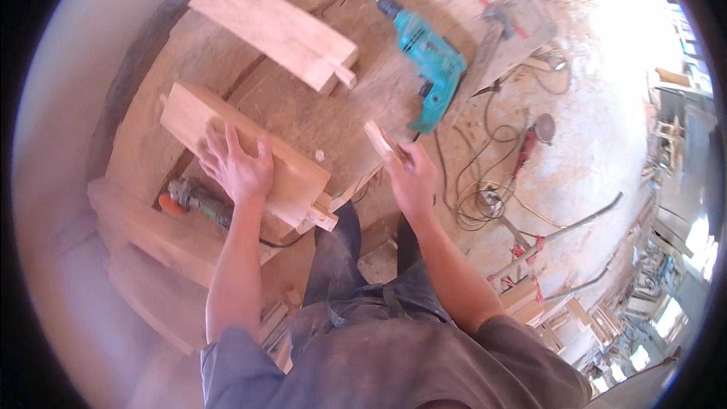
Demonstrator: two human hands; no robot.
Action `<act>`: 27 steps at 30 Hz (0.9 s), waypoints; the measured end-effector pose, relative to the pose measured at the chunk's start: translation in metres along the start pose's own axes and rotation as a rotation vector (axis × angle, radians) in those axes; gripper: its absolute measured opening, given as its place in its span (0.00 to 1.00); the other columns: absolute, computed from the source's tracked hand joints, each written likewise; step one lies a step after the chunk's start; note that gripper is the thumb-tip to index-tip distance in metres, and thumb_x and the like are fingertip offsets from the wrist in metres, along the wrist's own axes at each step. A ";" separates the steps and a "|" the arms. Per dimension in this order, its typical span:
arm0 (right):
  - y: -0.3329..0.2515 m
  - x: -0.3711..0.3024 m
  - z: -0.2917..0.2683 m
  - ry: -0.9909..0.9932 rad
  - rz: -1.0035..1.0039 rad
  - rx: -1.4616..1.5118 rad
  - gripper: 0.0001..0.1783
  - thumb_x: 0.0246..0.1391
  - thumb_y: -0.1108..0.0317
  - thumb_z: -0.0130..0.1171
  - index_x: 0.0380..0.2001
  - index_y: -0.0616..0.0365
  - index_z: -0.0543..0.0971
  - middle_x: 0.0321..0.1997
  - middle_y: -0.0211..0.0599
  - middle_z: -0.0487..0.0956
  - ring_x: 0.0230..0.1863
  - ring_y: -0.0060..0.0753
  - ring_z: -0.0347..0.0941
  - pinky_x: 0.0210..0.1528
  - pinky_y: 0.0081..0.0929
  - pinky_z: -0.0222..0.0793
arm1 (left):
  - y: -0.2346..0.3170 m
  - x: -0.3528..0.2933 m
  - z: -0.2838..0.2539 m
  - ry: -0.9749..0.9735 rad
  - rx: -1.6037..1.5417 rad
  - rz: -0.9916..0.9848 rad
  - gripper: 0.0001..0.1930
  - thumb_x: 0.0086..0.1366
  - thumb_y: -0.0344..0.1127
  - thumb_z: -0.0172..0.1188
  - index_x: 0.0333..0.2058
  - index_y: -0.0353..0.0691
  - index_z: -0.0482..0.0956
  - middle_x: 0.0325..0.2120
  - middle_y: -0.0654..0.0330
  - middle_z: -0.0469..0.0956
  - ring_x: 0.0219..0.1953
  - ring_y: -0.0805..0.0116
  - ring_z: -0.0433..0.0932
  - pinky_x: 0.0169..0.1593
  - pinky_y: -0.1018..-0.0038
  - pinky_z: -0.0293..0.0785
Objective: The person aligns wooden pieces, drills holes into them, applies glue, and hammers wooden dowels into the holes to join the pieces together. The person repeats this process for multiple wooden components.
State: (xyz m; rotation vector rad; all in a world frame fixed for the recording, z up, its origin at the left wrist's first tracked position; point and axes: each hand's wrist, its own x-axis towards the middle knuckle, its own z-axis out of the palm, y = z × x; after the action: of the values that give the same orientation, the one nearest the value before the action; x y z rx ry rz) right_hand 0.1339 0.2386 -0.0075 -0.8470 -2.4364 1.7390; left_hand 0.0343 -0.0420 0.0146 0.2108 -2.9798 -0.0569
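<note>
My left hand (235, 165) lies with fingers spread on top of a thick wooden piece (291, 174), which has a tenon at its near right end. In my right hand (415, 182), closed fingers grip a small strip of wood (376, 138), raised to the right of that piece. A similar tenoned wooden piece (273, 26) rests farther back on the dusty worktable (303, 117). Beyond my right hand lies a teal power drill (429, 53) with a long bit. An angle grinder (198, 203) with an orange disc sits just below my left hand, partly hidden by my forearm.
More wooden pieces (163, 238) are stacked at the left. A hammer (491, 34) lies at the back right. On the floor to the right are a red grinder (528, 144), coiled cables (478, 204) and a metal bar frame (564, 231).
</note>
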 end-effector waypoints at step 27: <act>0.005 0.077 0.036 -0.139 -0.109 -0.151 0.15 0.51 0.64 0.67 0.38 0.60 0.78 0.38 0.53 0.82 0.42 0.60 0.79 0.45 0.48 0.74 | 0.029 0.026 -0.019 -0.210 -0.661 -0.893 0.66 0.50 0.41 0.76 0.75 0.28 0.35 0.70 0.36 0.55 0.67 0.51 0.66 0.71 0.64 0.61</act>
State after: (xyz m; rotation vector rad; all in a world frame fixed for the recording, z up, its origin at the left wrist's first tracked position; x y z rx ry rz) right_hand 0.0580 0.2425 -0.0474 -0.6089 -2.6756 1.6469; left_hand 0.0076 -0.0178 0.0385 1.4449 -2.5833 -1.1685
